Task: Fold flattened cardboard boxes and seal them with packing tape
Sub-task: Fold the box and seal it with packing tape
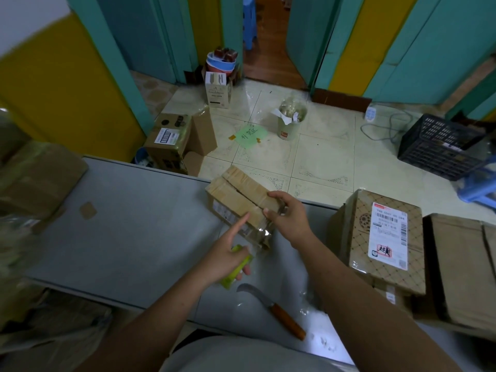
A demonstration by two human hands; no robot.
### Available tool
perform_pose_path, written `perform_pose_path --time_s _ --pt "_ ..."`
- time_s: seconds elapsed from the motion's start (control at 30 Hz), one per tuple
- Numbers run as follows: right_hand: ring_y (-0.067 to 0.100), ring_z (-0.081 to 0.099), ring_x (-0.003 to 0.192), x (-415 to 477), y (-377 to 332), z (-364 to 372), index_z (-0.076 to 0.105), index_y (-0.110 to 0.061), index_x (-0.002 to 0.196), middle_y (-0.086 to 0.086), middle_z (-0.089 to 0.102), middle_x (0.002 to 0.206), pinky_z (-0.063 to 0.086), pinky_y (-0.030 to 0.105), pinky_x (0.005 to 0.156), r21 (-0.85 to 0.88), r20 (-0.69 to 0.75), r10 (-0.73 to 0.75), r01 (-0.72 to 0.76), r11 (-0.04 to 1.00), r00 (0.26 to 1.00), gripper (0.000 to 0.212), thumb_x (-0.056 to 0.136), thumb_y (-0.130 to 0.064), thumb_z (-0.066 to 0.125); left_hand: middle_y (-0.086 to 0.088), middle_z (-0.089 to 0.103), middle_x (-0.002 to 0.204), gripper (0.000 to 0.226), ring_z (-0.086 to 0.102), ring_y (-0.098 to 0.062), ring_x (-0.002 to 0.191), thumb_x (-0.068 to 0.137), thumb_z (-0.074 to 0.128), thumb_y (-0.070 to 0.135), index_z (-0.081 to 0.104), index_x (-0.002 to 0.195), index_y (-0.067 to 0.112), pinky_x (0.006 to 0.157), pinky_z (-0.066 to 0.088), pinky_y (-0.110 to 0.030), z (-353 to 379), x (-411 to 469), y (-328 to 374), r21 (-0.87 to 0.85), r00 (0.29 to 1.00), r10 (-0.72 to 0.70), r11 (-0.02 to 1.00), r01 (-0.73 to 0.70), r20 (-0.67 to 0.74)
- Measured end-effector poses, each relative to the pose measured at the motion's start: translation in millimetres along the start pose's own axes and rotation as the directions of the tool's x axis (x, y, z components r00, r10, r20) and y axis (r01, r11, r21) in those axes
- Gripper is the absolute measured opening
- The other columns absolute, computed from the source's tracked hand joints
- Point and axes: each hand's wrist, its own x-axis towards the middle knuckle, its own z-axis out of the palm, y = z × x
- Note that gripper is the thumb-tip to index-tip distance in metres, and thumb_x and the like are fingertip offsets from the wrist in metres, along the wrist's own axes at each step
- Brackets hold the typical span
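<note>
A small brown cardboard box (239, 196) lies at the far edge of the grey table (128, 224), its top flaps meeting along a seam. My right hand (288, 218) grips the box's near right corner, fingers curled over the top. My left hand (228, 253) holds a yellow-green tape dispenser (237, 267), with the index finger stretched out toward the box's near side. A strip of clear tape (264, 234) runs from the dispenser to the near end of the box.
A curved knife with a wooden handle (271, 307) lies on the table near me. A labelled parcel (386, 237) and flat cardboard (461, 269) sit at the right. Blurred boxes (35, 181) stand at the left. Beyond the table: tiled floor, bin (291, 122), black crate (440, 146).
</note>
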Motion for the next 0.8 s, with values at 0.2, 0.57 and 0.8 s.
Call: perform_pose_path --time_s 0.2,0.57,0.8 --pt "-0.001 0.063 0.092 -2 1 0 0.070 -0.021 0.128 -0.006 0.069 0.118 0.049 0.020 0.083 -0.128 -0.010 -0.058 0.056 0.990 0.998 0.042 0.088 -0.019 0.082 -0.013 0.038 0.161 0.082 0.079 -0.030 0.085 0.105 0.058 0.008 0.027 0.152 0.068 0.060 0.062 -0.043 4 5 5 0.014 1.000 0.026 1.000 -0.026 0.011" --pt "0.010 0.058 0.090 -126 2 -23 0.065 -0.021 0.099 -0.005 0.056 0.098 0.052 0.031 0.080 -0.417 0.289 -0.319 0.418 0.807 0.903 0.021 0.099 -0.041 0.061 0.004 0.014 0.175 0.088 0.079 -0.026 0.081 0.102 0.061 0.005 0.023 0.157 0.063 0.064 0.062 -0.044 1 -1 13 0.042 0.998 0.021 0.999 -0.023 0.052" --pt "0.020 0.059 0.078 -138 70 -16 0.055 -0.023 0.078 0.000 0.055 0.082 0.045 0.030 0.068 -0.784 0.444 0.391 0.138 0.605 0.806 0.057 0.060 -0.076 0.069 -0.004 0.059 0.128 0.086 0.078 -0.043 0.091 0.102 0.057 0.005 0.027 0.150 0.070 0.078 0.062 -0.063 2 -1 12 0.078 0.999 -0.049 0.996 0.047 0.022"
